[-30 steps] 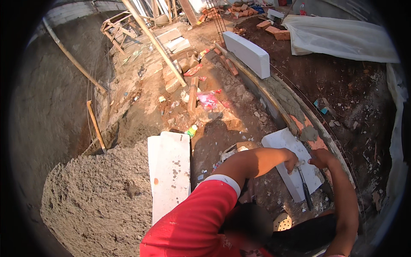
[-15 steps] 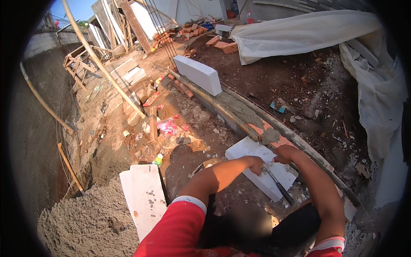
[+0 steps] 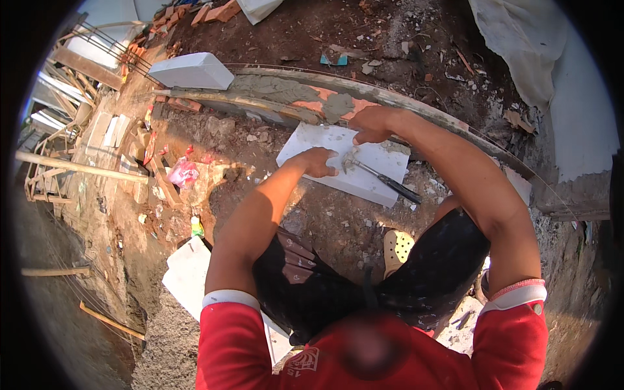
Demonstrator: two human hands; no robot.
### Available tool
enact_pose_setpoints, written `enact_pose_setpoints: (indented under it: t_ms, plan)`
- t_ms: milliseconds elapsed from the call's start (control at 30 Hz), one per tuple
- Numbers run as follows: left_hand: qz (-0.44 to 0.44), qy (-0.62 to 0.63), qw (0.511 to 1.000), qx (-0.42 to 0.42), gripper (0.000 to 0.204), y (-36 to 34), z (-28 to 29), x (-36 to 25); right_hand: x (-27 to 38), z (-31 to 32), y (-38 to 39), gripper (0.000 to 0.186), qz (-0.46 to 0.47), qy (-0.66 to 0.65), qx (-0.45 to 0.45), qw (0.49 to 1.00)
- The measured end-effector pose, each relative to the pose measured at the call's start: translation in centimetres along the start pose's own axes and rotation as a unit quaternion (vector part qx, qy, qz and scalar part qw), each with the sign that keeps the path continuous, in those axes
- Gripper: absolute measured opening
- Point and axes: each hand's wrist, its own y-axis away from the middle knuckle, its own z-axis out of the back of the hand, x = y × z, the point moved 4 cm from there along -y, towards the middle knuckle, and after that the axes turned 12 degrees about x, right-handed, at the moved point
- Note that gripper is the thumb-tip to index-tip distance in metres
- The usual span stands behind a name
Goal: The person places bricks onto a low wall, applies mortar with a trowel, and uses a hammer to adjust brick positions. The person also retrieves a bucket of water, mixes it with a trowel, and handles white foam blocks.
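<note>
A white lightweight block [image 3: 338, 185] lies flat on the ground in front of me, beside the low wall. On top of it rests a hammer [image 3: 383, 176], its metal head toward my hands and its dark handle reaching past the block's near edge. My left hand [image 3: 316, 162] is over the block's left part, fingers apart and nothing in them, a short way from the hammer head. My right hand [image 3: 374, 123] hovers at the block's far edge by the wall, fingers parted and seemingly holding nothing.
Wet mortar [image 3: 273, 89] and orange bricks [image 3: 357, 106] top the low wall, where another white block [image 3: 193, 71] stands on edge. More white blocks [image 3: 188, 273] lie at my left, near a grey mortar heap [image 3: 172, 344]. A wooden pole [image 3: 81, 167] juts in from the left.
The view has tilted down and turned right. My left hand has come away from the hammer, which lies on the block. My right hand stays near the block's far edge.
</note>
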Motion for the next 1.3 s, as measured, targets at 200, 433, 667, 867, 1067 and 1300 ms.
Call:
enact_pose_setpoints:
  t_ms: [200, 433, 667, 867, 1067, 1300]
  plan:
    - [-0.013, 0.010, 1.000, -0.009, 0.076, 0.5, -0.5, 0.8, -4.2, -1.4, 3.5, 0.056, 0.013, -0.067, -0.067, 0.995]
    - [-0.018, 0.019, 1.000, -0.006, 0.075, 0.7, 0.5, 1.8, -7.0, -16.1, 4.8, 0.065, -0.031, -0.133, -0.001, 0.991]
    - [0.017, -0.017, 1.000, 0.012, 0.075, 2.1, 2.3, 3.1, -4.7, -22.9, 5.0, 0.060, -0.138, -0.295, -0.095, 0.941]
    - [0.015, -0.039, 0.999, 0.012, 0.069, -1.3, 1.0, 1.2, -3.3, -24.8, 5.3, 0.059, -0.146, -0.301, -0.180, 0.925]
    - [-0.056, 0.027, 0.997, -0.049, 0.069, -5.7, -1.6, -0.8, -2.8, -26.1, 5.3, 0.058, -0.152, -0.341, -0.215, 0.902]
    - [-0.087, 0.072, 0.986, -0.121, 0.064, -5.8, -2.1, -1.1, -2.0, -25.4, 6.1, 0.056, -0.180, -0.391, -0.231, 0.873]
